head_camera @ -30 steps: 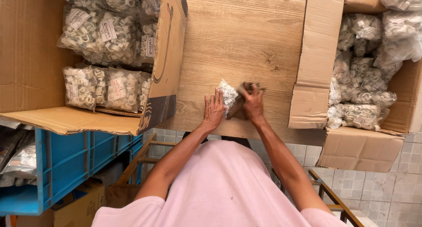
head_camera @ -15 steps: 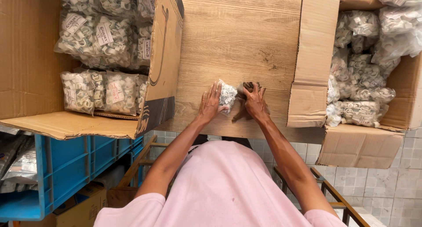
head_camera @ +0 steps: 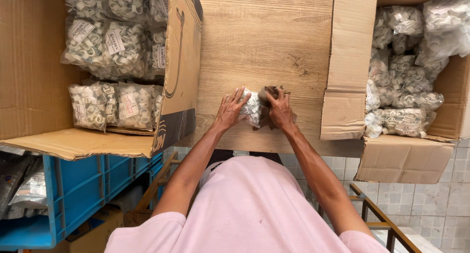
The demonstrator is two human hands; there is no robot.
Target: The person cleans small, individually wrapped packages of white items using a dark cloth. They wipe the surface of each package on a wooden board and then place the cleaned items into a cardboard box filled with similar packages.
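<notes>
- Pressing small clear bag (head_camera: 252, 107) of white clips flat on desk (head_camera: 264, 42), near the front edge, between the two cartons.
- Left hand (head_camera: 228, 111) lying open across the bag's left side, fingers spread, palm down; touching, not gripping.
- Right hand (head_camera: 280, 109) clenching a brown cloth (head_camera: 268, 94) against the bag's right side, fingers curled over the wad.
- Keeping the left palm flat and steady, judged best practice: stopping the bag from sliding while the cloth is working.
- Rubbing with light, even pressure; thin plastic likely puckering or splitting over the hard clips under heavy force.
- Holding the cloth bunched, clear of the left fingertips, which are sitting just beside it.
- Keeping the bag well inside the desk edge; loose clips judged hard to recover from the tiled floor (head_camera: 440, 204) below.
- Left carton (head_camera: 44, 76) holding labelled bags of the same kind in rows; right carton (head_camera: 347, 86) holding a loose heap of bags (head_camera: 406, 86), labels hard to make out.
- Blue crate (head_camera: 73, 184) standing below the left carton, apart from the work.
</notes>
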